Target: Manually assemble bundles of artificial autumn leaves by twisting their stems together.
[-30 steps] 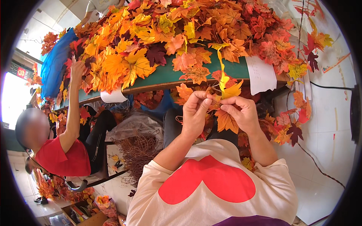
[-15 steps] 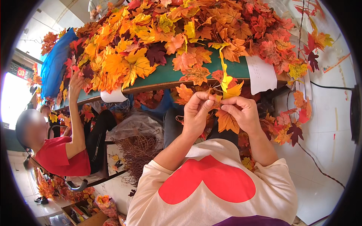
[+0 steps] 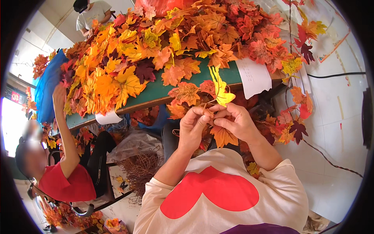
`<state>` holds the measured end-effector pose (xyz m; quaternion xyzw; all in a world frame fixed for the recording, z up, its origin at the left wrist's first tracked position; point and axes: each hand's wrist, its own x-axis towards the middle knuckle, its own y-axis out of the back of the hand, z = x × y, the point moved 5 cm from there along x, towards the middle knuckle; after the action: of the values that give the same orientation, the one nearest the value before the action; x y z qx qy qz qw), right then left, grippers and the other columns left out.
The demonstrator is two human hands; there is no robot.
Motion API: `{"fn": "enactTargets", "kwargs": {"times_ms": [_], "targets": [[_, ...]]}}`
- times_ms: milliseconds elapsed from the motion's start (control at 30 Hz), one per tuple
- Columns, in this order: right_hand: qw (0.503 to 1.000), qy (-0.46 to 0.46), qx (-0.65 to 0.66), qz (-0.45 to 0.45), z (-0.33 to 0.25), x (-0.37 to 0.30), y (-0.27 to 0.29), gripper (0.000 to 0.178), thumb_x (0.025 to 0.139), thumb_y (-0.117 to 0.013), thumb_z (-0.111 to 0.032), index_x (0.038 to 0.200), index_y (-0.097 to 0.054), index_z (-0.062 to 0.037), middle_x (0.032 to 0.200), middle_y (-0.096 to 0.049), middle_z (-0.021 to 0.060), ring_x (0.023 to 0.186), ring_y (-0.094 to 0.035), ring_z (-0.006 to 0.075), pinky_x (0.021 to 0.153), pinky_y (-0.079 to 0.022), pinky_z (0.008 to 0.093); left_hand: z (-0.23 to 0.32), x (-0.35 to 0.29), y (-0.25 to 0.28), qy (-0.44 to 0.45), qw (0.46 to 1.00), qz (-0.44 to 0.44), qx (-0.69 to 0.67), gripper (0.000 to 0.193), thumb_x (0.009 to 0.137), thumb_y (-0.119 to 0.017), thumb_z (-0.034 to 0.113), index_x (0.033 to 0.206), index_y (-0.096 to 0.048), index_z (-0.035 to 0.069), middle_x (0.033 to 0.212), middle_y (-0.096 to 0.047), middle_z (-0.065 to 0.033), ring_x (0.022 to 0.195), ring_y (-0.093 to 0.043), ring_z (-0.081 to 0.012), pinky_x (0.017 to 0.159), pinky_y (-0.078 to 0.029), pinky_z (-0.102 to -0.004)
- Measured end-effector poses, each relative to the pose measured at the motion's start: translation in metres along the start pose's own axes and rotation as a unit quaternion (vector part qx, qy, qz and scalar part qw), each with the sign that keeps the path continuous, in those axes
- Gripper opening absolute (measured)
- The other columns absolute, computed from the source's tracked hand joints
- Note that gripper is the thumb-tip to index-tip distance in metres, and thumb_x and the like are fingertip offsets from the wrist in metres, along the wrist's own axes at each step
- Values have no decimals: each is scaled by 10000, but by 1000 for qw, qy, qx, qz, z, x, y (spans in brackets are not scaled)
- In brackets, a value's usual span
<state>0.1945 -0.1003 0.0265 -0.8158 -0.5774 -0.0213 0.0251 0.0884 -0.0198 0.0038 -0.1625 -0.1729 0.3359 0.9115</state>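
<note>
My left hand (image 3: 196, 126) and my right hand (image 3: 235, 121) meet just in front of the table edge. Both are closed in a pinch on the thin stem of a spray of artificial maple leaves; the exact grip point is partly hidden by the fingers. A yellow leaf (image 3: 221, 87) rises folded above my right fingers. Below the fingertips hangs an orange leaf (image 3: 224, 136). Rust-orange leaves (image 3: 184, 93) stick out beyond my left hand, against the table's edge.
A large heap of artificial leaves (image 3: 117, 80) covers much of the green table (image 3: 156, 91). A paper sheet (image 3: 253, 77) hangs over its edge. A co-worker in red (image 3: 68, 183) reaches toward the heap at left. Brown twig bundles (image 3: 140, 171) lie beside my legs. A leaf garland (image 3: 298, 101) hangs at right.
The view has shifted, so the table sits slightly lower and further left. My hands stay together at the stem. The yellow leaf now leans differently, and more of the far person shows.
</note>
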Motion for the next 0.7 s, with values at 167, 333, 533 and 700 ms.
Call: {"fn": "enactTargets", "kwargs": {"times_ms": [167,333,533,700], "targets": [[996,-24,83,-18,8,-2,-2,271,792,-555,24,1061,-525,14,815,-621,52,751,-591,89,697,-484,221,-10,-2,-1,73,993,-13,-96,36,867,-518,77,873,-517,42,837,-553,-20,724,-502,-81,682,-428,-211],[977,-83,189,-51,3,-4,-5,296,787,-554,30,1081,-514,20,829,-617,63,756,-598,112,690,-498,239,-8,-4,-4,94,986,-30,-132,36,865,-520,73,882,-511,43,838,-553,-21,745,-502,-75,696,-426,-210],[988,-29,148,-17,6,-1,-5,252,787,-555,28,1037,-524,15,847,-616,52,761,-589,90,697,-494,225,-1,-5,-4,39,996,12,-78,32,857,-526,51,886,-519,40,845,-556,-22,812,-511,-74,748,-418,-211],[995,4,100,29,6,-6,-8,180,788,-548,32,966,-531,13,848,-615,52,758,-589,85,692,-495,220,3,-6,4,20,998,44,38,80,813,-581,12,882,-541,1,834,-572,-15,765,-524,-58,688,-430,-182]]}}
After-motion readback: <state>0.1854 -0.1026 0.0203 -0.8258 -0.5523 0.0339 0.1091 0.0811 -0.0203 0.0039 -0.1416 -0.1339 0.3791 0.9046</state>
